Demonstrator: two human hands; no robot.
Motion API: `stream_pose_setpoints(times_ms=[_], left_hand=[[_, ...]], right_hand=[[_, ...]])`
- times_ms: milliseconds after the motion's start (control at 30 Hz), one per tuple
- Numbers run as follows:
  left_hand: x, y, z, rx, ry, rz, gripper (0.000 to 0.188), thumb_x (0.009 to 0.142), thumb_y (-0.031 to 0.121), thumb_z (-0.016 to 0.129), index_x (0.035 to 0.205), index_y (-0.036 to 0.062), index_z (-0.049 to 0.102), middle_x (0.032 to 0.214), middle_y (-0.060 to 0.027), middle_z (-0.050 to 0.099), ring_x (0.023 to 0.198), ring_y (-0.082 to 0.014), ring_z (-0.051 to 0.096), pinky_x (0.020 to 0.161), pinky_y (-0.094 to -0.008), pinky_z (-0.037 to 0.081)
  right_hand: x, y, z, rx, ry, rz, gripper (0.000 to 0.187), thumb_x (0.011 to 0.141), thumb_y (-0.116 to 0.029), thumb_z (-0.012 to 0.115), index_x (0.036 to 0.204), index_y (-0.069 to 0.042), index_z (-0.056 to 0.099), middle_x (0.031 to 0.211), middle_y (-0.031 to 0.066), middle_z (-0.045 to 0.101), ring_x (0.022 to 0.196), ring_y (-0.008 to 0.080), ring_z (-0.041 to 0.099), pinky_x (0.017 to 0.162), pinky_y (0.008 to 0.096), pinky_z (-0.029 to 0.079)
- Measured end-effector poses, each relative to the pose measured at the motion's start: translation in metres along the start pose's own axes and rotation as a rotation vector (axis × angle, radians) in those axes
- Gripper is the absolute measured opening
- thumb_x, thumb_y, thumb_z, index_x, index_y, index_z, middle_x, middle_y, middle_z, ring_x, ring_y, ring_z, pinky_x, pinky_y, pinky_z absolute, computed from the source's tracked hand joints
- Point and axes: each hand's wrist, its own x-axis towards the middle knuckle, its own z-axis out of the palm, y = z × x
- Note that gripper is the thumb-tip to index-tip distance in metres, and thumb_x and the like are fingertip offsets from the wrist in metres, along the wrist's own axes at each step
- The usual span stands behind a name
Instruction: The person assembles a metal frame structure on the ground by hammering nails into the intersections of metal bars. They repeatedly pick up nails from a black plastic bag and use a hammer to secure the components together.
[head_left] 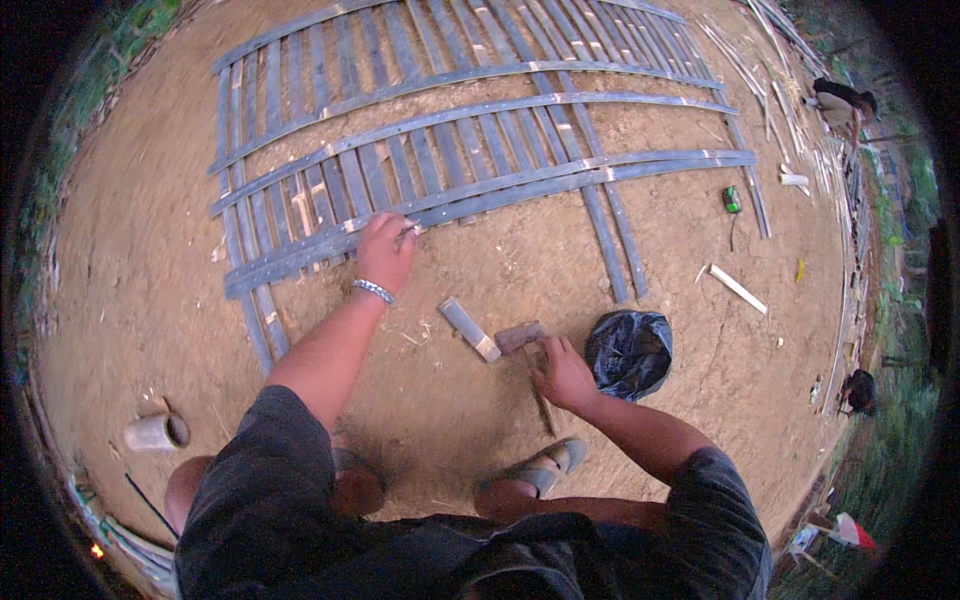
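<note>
A large lattice of grey slats (450, 185) lies on the dirt ahead of me, with long crosspieces over many upright strips. My left hand (386, 252) rests at the nearest crosspiece, its fingertips pinched around a small thin piece that looks like a nail (411, 229). Lower right, my right hand (566, 374) is curled at a hammer with a brown, blocky head (518, 337); its dark handle runs down toward my foot. Left of the hammer head lies a short grey slat (469, 329). A black plastic bag (628, 355) sits just right of my right hand.
A green can (732, 200) and a pale strip (738, 289) lie to the right. Beyond them are loose pale sticks (770, 110) and a bent-over person (845, 103). At the left lies a hollow tube section (152, 433). My sandalled foot (548, 468) is below the hammer.
</note>
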Motion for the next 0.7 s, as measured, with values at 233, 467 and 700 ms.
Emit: stream_pose_setpoints(times_ms=[233,467,700], left_hand=[[0.055,-0.016,0.015,0.157,0.039,0.070,0.013,0.085,0.015,0.072,0.094,0.0062,0.069,0.111,-0.0114,0.065,0.111,-0.0337,0.059,0.098,-0.0458,0.044],[0.053,-0.025,0.040,0.229,0.089,0.037,0.015,0.087,0.014,0.069,0.099,0.0047,0.066,0.114,-0.0117,0.064,0.114,-0.0336,0.057,0.101,-0.0463,0.042],[0.058,-0.023,0.035,0.309,0.062,0.071,0.018,0.088,0.017,0.067,0.101,0.0044,0.065,0.111,-0.0119,0.064,0.109,-0.0351,0.058,0.098,-0.0477,0.044]], right_hand=[[0.108,-0.087,-0.044,-0.020,0.141,0.078,0.046,0.090,-0.035,0.070,0.129,-0.013,0.060,0.119,0.0173,0.067,0.107,0.0408,0.066,0.092,0.0494,0.053],[0.186,-0.119,-0.036,0.168,0.518,0.025,0.040,0.084,-0.027,0.076,0.120,-0.014,0.064,0.110,0.0129,0.066,0.108,0.0369,0.062,0.092,0.0503,0.050],[0.226,-0.114,-0.013,0.200,0.704,-0.044,0.029,0.080,-0.025,0.082,0.101,-0.010,0.069,0.102,0.0138,0.066,0.103,0.0366,0.062,0.088,0.0491,0.046]])
